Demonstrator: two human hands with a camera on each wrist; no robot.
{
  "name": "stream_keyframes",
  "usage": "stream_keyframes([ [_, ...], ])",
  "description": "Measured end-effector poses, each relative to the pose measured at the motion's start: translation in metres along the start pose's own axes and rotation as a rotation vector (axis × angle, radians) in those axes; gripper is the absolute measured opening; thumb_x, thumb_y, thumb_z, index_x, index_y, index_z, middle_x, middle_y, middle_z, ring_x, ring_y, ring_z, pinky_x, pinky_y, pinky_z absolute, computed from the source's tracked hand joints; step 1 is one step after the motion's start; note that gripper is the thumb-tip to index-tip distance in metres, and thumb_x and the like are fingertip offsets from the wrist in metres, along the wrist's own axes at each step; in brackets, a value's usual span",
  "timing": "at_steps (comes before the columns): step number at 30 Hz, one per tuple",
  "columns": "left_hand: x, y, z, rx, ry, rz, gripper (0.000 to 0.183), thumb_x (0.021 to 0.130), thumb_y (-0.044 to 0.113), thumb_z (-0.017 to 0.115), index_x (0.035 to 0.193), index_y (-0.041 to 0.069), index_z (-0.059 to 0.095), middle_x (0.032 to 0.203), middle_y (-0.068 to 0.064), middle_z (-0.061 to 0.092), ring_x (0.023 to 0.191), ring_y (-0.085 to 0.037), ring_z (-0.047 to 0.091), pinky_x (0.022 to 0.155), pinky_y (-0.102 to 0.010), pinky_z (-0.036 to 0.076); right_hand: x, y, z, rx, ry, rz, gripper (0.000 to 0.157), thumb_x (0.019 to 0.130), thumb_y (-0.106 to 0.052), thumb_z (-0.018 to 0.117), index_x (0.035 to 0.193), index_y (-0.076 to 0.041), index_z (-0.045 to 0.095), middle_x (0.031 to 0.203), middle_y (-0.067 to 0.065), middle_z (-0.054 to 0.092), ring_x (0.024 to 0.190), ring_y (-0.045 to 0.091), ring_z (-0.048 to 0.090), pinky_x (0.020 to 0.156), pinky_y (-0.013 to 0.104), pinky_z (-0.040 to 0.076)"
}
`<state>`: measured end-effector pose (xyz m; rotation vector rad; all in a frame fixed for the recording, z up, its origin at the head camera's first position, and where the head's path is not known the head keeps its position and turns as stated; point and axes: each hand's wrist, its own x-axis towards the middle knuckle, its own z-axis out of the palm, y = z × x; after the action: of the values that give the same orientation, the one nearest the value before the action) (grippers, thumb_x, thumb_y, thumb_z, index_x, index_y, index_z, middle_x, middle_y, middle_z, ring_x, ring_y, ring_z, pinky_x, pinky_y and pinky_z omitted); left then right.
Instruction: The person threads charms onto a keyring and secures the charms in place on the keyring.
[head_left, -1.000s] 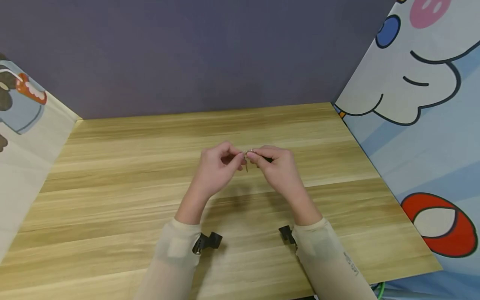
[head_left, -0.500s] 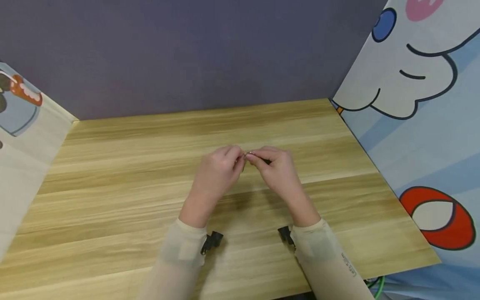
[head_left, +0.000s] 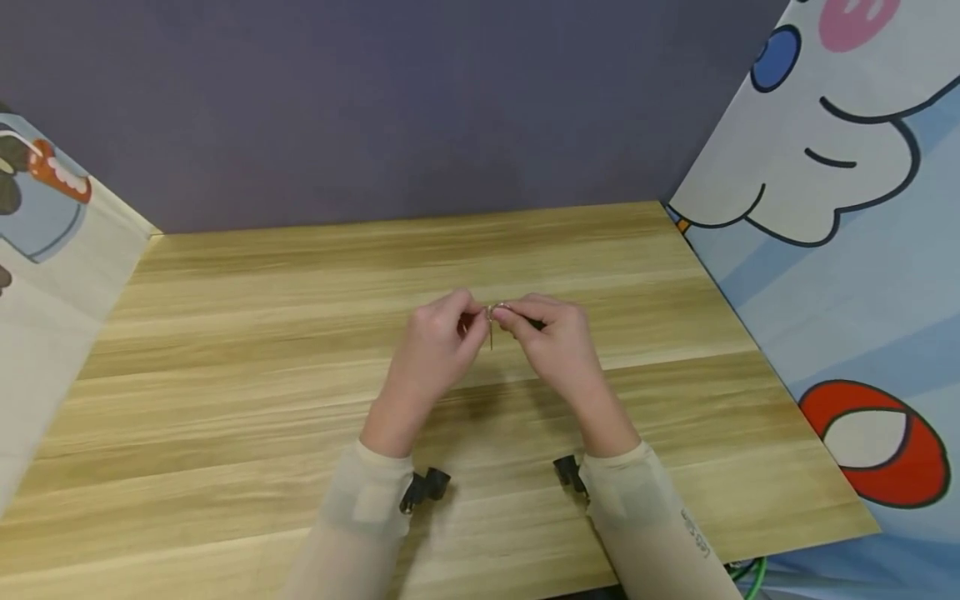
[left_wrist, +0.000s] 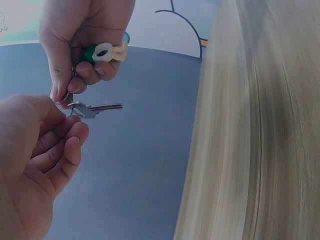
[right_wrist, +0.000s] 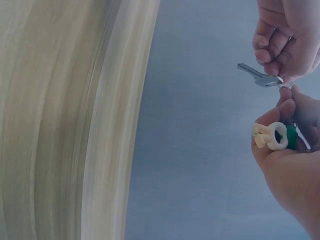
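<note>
Both hands meet over the table's middle, fingertips almost together. My right hand (head_left: pixel 555 337) pinches a thin metal key ring (left_wrist: pixel 66 98) between thumb and index finger. A small figure charm (right_wrist: pixel 275 136), green, white and cream, sits against its curled fingers. A silver key (left_wrist: pixel 90 111) is at the ring, its blade sticking out clear of the fingers; in the head view it points down toward the table. My left hand (head_left: pixel 435 342) pinches at the key's head, its other fingers loosely curled. Fingertips partly hide where key and ring meet.
The wood-grain table (head_left: pixel 262 375) lies beneath the hands. Behind it stands a dark grey-blue panel (head_left: pixel 412 108), with cartoon-printed walls (head_left: pixel 862 275) at the sides. A green cable (head_left: pixel 757 577) shows past the front right corner.
The left hand turned over toward the right hand, covering most of the key, then eased back slightly, and the key's blade shows again below the fingertips. The right hand stays nearly still.
</note>
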<state>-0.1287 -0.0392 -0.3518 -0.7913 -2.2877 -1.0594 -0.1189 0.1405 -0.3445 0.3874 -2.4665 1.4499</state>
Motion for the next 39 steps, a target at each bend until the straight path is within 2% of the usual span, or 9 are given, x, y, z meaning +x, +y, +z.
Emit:
stream_keyframes([
  [5,0.000,0.001,-0.001,-0.059,0.002,-0.101,0.010,0.100,0.002,0.064,0.091,0.002,0.070,0.078,-0.009,0.075,0.063,-0.015,0.063,0.056,-0.026,0.054,0.001,0.000,0.002,0.020,0.016,0.007,0.014,0.099,-0.014,0.077,0.103,-0.003,0.085,0.091,0.011,0.080,0.076,0.018,0.067,0.068,0.020,0.054],
  [12,0.002,0.003,-0.001,-0.180,0.014,-0.263,0.007,0.098,0.004,0.067,0.092,0.003,0.071,0.084,-0.010,0.079,0.072,-0.019,0.072,0.067,-0.031,0.062,0.002,0.000,0.003,0.052,0.028,0.014,0.013,0.098,-0.014,0.078,0.102,-0.003,0.085,0.090,0.012,0.080,0.076,0.016,0.066,0.068,0.020,0.053],
  [16,0.003,0.003,0.000,-0.237,0.022,-0.308,0.006,0.097,0.003,0.068,0.091,0.003,0.071,0.087,-0.012,0.080,0.075,-0.021,0.075,0.069,-0.030,0.063,0.002,0.000,0.002,0.062,0.024,0.028,0.014,0.098,-0.014,0.078,0.103,-0.003,0.085,0.090,0.013,0.079,0.076,0.016,0.065,0.068,0.022,0.054],
  [21,0.004,0.004,-0.001,-0.384,0.011,-0.383,0.005,0.098,0.002,0.068,0.093,0.000,0.070,0.090,-0.016,0.080,0.076,-0.024,0.077,0.067,-0.026,0.064,0.002,0.002,0.001,0.088,0.021,0.052,0.015,0.098,-0.015,0.078,0.104,-0.004,0.085,0.094,0.014,0.080,0.080,0.015,0.068,0.071,0.023,0.056],
  [23,0.005,0.004,-0.001,-0.387,0.005,-0.392,0.005,0.098,0.003,0.068,0.094,0.000,0.070,0.089,-0.016,0.080,0.075,-0.023,0.075,0.066,-0.025,0.062,0.003,0.002,0.000,0.091,0.020,0.044,0.015,0.098,-0.014,0.077,0.105,-0.004,0.085,0.095,0.014,0.080,0.081,0.016,0.069,0.072,0.022,0.056],
  [26,0.006,0.003,-0.002,-0.255,-0.018,-0.337,0.005,0.098,0.007,0.069,0.096,0.003,0.070,0.086,-0.011,0.078,0.072,-0.018,0.069,0.064,-0.023,0.057,0.004,0.003,-0.002,0.070,0.020,0.015,0.014,0.098,-0.013,0.077,0.105,-0.003,0.084,0.095,0.013,0.081,0.082,0.017,0.070,0.071,0.021,0.056],
  [30,0.007,0.001,-0.001,0.027,-0.033,-0.117,0.008,0.099,0.010,0.071,0.105,0.005,0.071,0.084,-0.007,0.073,0.066,-0.017,0.061,0.059,-0.027,0.052,0.004,0.004,-0.005,-0.014,0.016,-0.053,0.015,0.099,-0.012,0.076,0.104,-0.001,0.084,0.094,0.011,0.081,0.082,0.020,0.072,0.071,0.021,0.057],
  [34,0.008,0.001,0.000,0.217,0.007,0.092,0.008,0.100,0.010,0.073,0.105,0.005,0.076,0.089,-0.007,0.076,0.070,-0.018,0.069,0.062,-0.029,0.059,0.006,0.005,-0.008,-0.114,0.010,-0.142,0.016,0.099,-0.013,0.076,0.105,-0.001,0.084,0.094,0.010,0.081,0.080,0.019,0.072,0.071,0.025,0.059],
  [39,0.007,0.001,0.001,0.333,0.042,0.183,0.009,0.100,0.009,0.072,0.100,0.006,0.081,0.090,-0.006,0.081,0.079,-0.021,0.077,0.071,-0.032,0.066,0.007,0.005,-0.009,-0.173,0.011,-0.226,0.016,0.098,-0.012,0.077,0.105,0.000,0.084,0.093,0.010,0.080,0.076,0.018,0.069,0.066,0.030,0.057],
])
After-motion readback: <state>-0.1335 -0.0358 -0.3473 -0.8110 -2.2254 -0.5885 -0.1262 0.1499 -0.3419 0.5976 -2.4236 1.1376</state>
